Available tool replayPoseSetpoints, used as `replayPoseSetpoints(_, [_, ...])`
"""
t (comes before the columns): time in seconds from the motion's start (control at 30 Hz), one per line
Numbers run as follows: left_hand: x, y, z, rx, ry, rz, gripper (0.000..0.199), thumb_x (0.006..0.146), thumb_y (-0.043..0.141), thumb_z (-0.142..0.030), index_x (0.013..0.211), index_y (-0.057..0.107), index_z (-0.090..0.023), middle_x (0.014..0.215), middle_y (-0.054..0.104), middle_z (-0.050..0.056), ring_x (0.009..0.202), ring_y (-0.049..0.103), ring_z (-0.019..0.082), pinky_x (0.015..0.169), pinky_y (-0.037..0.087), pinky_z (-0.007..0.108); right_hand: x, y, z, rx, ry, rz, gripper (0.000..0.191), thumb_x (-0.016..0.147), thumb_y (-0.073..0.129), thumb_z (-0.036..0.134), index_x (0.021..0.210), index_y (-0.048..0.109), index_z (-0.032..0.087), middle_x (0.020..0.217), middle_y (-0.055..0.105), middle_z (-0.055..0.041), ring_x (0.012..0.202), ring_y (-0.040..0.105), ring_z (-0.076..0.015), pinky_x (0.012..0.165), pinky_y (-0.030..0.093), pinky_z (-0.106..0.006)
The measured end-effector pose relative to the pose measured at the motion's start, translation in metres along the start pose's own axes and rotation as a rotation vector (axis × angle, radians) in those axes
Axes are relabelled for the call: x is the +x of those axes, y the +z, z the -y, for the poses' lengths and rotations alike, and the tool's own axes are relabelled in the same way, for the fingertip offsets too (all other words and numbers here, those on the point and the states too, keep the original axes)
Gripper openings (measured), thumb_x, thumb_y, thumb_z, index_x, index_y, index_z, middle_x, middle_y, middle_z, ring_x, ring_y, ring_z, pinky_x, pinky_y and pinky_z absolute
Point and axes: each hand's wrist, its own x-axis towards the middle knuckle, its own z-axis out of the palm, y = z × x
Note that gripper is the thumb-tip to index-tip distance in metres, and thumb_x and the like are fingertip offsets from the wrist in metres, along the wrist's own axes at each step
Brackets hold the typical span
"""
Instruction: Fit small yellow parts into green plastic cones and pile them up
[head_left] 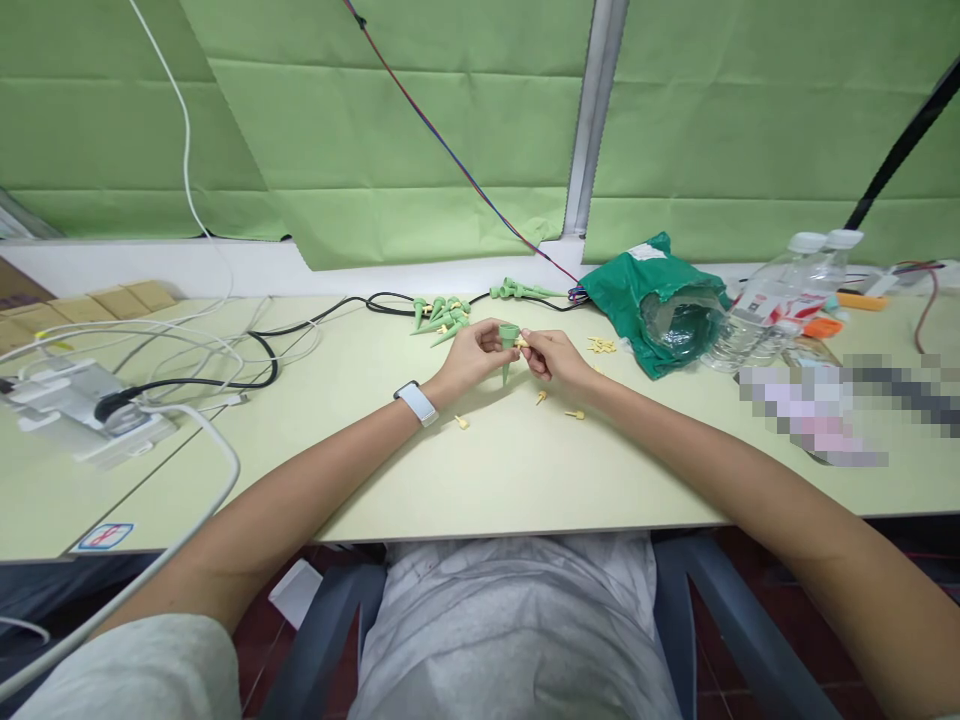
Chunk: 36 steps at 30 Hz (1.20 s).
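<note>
My left hand (pixel 480 348) is closed around a green plastic spike (pixel 509 334), its wide cup end up and its pointed tip down, above the table. My right hand (pixel 550 355) pinches a small yellow plastic piece (pixel 520 343) against the side of the spike, just under the cup. How far the yellow piece sits in the spike is hidden by the fingers. Several loose yellow pieces (pixel 575 414) lie on the table near both hands, with a small heap of them (pixel 601 345) beyond my right hand. Behind my left hand is a pile of green spikes (pixel 442 315).
More green spikes (pixel 517 289) lie by the wall. A green plastic bag (pixel 637 300) and clear bottles (pixel 772 300) stand at the right. On the left are a white power strip (pixel 82 410), tangled cables (pixel 255 375) and small cardboard boxes (pixel 97 305). The table's front edge (pixel 517 535) is close to my body.
</note>
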Motion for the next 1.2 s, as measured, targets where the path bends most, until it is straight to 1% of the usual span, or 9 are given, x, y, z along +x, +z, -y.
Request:
replayPoseSetpoints(0.2, [-0.001, 0.004, 0.001, -0.241, -0.116, 0.056, 0.037, 0.073, 0.087, -0.032, 0.102, 0.074, -0.015, 0.103, 0.074, 0.009, 0.097, 0.07, 0.021, 0.094, 0.058, 0.04, -0.01, -0.008, 0.007, -0.371, -0.307, -0.12, 0.046, 0.101, 0.046, 0.063, 0.077, 0.05, 0.024, 0.07, 0.058, -0.0033, 0.064, 0.05, -0.0179, 0.06, 0.036, -0.03])
replayPoseSetpoints(0.37, [-0.001, 0.004, -0.006, 0.096, 0.072, -0.09, 0.033, 0.069, 0.088, -0.027, 0.096, 0.074, -0.015, 0.093, 0.072, 0.006, 0.086, 0.066, 0.018, 0.084, 0.056, 0.032, -0.003, 0.0, 0.005, -0.012, -0.012, 0.024, 0.054, 0.103, 0.033, 0.067, 0.069, 0.039, 0.026, 0.05, 0.038, 0.003, 0.047, 0.037, -0.0156, 0.05, 0.033, -0.03])
replayPoseSetpoints(0.43, [-0.001, 0.003, -0.009, 0.066, 0.054, -0.064, 0.032, 0.069, 0.088, -0.027, 0.095, 0.073, -0.015, 0.092, 0.071, 0.005, 0.085, 0.066, 0.017, 0.084, 0.056, 0.032, -0.003, 0.003, 0.006, -0.014, 0.026, 0.009, 0.053, 0.103, 0.031, 0.066, 0.069, 0.038, 0.026, 0.051, 0.039, 0.0026, 0.046, 0.037, -0.0158, 0.05, 0.032, -0.03])
replayPoseSetpoints(0.6, [-0.001, 0.0, -0.004, -0.3, -0.169, 0.127, 0.036, 0.069, 0.09, -0.031, 0.092, 0.068, -0.016, 0.089, 0.07, 0.005, 0.089, 0.069, 0.018, 0.094, 0.057, 0.04, -0.013, -0.003, 0.005, -0.505, -0.325, -0.166, 0.041, 0.102, 0.044, 0.057, 0.082, 0.052, 0.022, 0.079, 0.061, -0.0074, 0.067, 0.051, -0.0199, 0.062, 0.031, -0.032])
replayPoseSetpoints(0.67, [0.0, -0.002, -0.001, -0.268, -0.141, 0.107, 0.037, 0.068, 0.091, -0.03, 0.092, 0.067, -0.016, 0.087, 0.069, 0.004, 0.089, 0.069, 0.018, 0.095, 0.056, 0.04, -0.013, -0.002, 0.002, -0.481, -0.308, -0.139, 0.044, 0.103, 0.042, 0.059, 0.079, 0.051, 0.023, 0.075, 0.059, -0.0058, 0.066, 0.049, -0.0194, 0.062, 0.03, -0.032])
replayPoseSetpoints(0.8, [0.002, -0.004, -0.004, -0.064, -0.017, -0.014, 0.04, 0.065, 0.092, -0.027, 0.095, 0.068, -0.017, 0.083, 0.068, 0.001, 0.084, 0.067, 0.016, 0.091, 0.056, 0.036, -0.008, 0.009, -0.003, -0.125, -0.102, -0.098, 0.056, 0.103, 0.032, 0.071, 0.072, 0.043, 0.025, 0.058, 0.045, 0.001, 0.055, 0.043, -0.0174, 0.056, 0.032, -0.031])
replayPoseSetpoints(0.87, [0.001, -0.003, -0.008, -0.138, -0.044, 0.011, 0.038, 0.066, 0.091, -0.027, 0.095, 0.068, -0.017, 0.087, 0.07, 0.003, 0.087, 0.068, 0.017, 0.091, 0.056, 0.037, -0.008, 0.01, -0.003, -0.171, -0.16, -0.134, 0.055, 0.104, 0.03, 0.069, 0.077, 0.047, 0.024, 0.062, 0.05, -0.0004, 0.058, 0.047, -0.0183, 0.059, 0.035, -0.031])
replayPoseSetpoints(1.03, [-0.004, 0.006, -0.013, -0.371, -0.168, 0.154, 0.033, 0.07, 0.089, -0.025, 0.094, 0.069, -0.015, 0.094, 0.072, 0.007, 0.093, 0.07, 0.02, 0.093, 0.056, 0.039, -0.014, -0.01, -0.001, -0.654, -0.427, -0.154, 0.043, 0.107, 0.036, 0.056, 0.088, 0.054, 0.022, 0.083, 0.063, -0.0098, 0.071, 0.055, -0.0219, 0.066, 0.034, -0.033])
replayPoseSetpoints(1.2, [-0.004, 0.007, -0.014, -0.26, -0.092, 0.105, 0.036, 0.07, 0.089, -0.025, 0.097, 0.066, -0.018, 0.085, 0.069, 0.001, 0.086, 0.069, 0.016, 0.094, 0.058, 0.04, -0.014, -0.011, 0.0, -0.398, -0.416, -0.101, 0.046, 0.107, 0.036, 0.057, 0.078, 0.046, 0.023, 0.072, 0.052, -0.0035, 0.064, 0.046, -0.0184, 0.064, 0.032, -0.032])
